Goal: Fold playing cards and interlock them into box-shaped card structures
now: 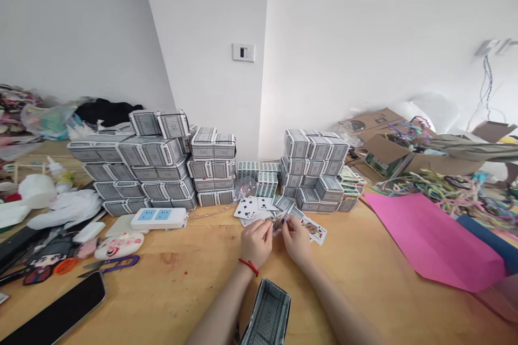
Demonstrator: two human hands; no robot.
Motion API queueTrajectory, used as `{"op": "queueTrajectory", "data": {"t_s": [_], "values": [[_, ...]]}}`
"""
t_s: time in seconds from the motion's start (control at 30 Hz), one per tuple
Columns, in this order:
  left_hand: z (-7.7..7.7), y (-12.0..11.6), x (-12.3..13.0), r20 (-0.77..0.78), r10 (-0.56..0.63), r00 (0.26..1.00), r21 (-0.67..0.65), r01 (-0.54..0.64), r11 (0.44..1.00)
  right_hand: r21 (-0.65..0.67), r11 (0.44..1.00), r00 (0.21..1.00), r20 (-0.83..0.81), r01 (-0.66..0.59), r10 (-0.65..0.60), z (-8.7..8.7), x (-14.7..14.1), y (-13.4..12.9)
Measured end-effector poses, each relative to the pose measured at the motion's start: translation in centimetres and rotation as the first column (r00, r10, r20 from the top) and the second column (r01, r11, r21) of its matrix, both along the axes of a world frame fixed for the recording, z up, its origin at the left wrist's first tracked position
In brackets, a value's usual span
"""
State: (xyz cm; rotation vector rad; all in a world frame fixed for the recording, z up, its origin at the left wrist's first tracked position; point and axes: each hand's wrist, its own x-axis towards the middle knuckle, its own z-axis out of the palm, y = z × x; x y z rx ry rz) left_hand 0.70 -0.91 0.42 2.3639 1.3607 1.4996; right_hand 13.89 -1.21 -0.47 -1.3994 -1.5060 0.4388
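Note:
My left hand (258,241), with a red cord round its wrist, is closed in a pinch at the left edge of a playing card (278,221). My right hand (297,239) pinches the same card from the right; the fingers partly cover it. Loose playing cards (247,208) lie spread beneath and behind the hands, some face up, others showing grey patterned backs. A face card (315,230) lies beside my right hand. Between my forearms stands an open box made of grey-backed cards (267,312), its near end cut off by the frame.
Stacked card blocks (157,151) rise at the left back, more (315,159) at the right back. A white power strip (159,218), purple scissors (117,264) and a black phone (60,310) lie left. Pink paper (433,237), tangled cords (437,183) and a cardboard box (388,153) are right.

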Motion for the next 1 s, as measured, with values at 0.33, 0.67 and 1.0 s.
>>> {"op": "queueTrajectory", "data": {"t_s": [0.33,0.67,1.0], "values": [[0.0,0.0,-0.1,-0.019,-0.001,1.0,0.032,0.002,0.999,-0.015,0.996,0.993,-0.073,-0.092,0.091,0.3,0.0,0.1],[0.1,0.0,0.0,-0.017,0.008,1.0,0.034,-0.007,0.999,-0.014,0.999,0.999,0.014,-0.042,0.042,0.0,0.2,0.1],[-0.1,0.1,0.0,0.006,-0.005,1.0,0.011,0.005,1.0,-0.003,1.0,0.999,0.041,0.01,-0.01,-0.6,0.0,0.1]]}}
